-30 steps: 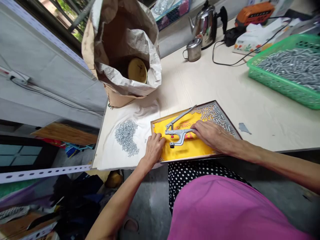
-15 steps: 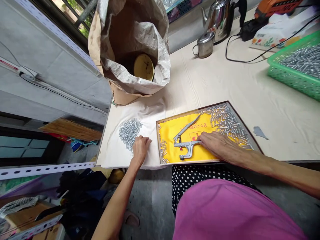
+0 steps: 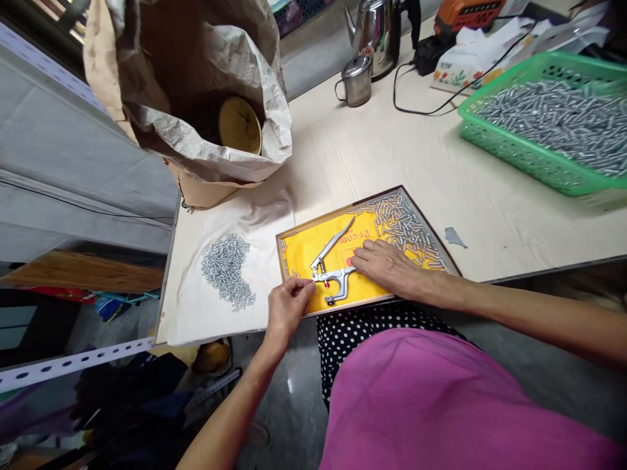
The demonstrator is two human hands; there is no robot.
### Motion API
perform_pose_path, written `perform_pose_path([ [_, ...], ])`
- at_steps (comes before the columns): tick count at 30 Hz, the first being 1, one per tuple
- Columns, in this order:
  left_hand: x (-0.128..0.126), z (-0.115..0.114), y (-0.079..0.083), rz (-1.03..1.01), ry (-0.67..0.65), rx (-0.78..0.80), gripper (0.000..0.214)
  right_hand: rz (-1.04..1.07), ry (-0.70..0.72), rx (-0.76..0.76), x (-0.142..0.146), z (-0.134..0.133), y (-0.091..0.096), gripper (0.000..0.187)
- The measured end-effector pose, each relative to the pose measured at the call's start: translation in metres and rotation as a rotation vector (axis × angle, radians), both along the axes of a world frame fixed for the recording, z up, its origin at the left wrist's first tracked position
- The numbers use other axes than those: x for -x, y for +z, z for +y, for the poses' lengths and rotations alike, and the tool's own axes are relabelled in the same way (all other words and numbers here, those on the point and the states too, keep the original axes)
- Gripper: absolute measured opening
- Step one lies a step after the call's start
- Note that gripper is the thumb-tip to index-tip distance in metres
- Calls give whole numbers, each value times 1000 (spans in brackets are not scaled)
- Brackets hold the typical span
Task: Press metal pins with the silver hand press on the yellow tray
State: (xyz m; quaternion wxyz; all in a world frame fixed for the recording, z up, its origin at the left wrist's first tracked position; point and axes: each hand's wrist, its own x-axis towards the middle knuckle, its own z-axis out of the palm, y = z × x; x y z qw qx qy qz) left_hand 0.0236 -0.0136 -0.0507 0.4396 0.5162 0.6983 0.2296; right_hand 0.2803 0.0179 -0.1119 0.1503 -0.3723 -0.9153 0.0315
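Grey snap-fastener pliers (image 3: 337, 276) lie over a shallow tray (image 3: 280, 258) lined in yellow, their long lever spread upward from the body. My right hand (image 3: 386, 266) is closed around the end of the lower handle, which it partly hides. At the jaw end, my left hand (image 3: 289, 303) is in a pinch over the tray's left edge; what its fingertips hold, if anything, is too small to make out. Small metal pins (image 3: 404, 225) fill the tray's right side. Left of the tray, a pile of similar metal pieces (image 3: 226, 271) rests on a white cloth (image 3: 189, 320).
A green basket (image 3: 519, 153) of metal pins stands at the right. A large open paper sack (image 3: 220, 173) stands at the back left. Behind are a metal cup (image 3: 356, 81), a kettle (image 3: 379, 36), a black cable (image 3: 416, 112) and an orange tool (image 3: 465, 14).
My left hand has moved right, from beside the pin pile to the pliers' jaw end. My right hand stays at the handle. The whole view has shifted to the right.
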Motion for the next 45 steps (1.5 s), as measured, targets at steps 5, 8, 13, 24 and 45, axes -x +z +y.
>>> perform_pose_path([
  [5,-23,-10,-12,22,13,3,34,-21,33,1,5,-3,8,16],
  [8,-18,-9,-13,81,3,5,34,3,30,36,9,-6,7,17],
  [13,-7,-6,-17,108,-15,52,36,44,-9,108,13,-8,3,18],
  [24,-9,-1,-19,146,-64,140,37,-8,-39,188,17,-10,17,20],
  [45,-12,-3,-18,162,-150,160,38,23,-39,202,13,-14,15,18],
])
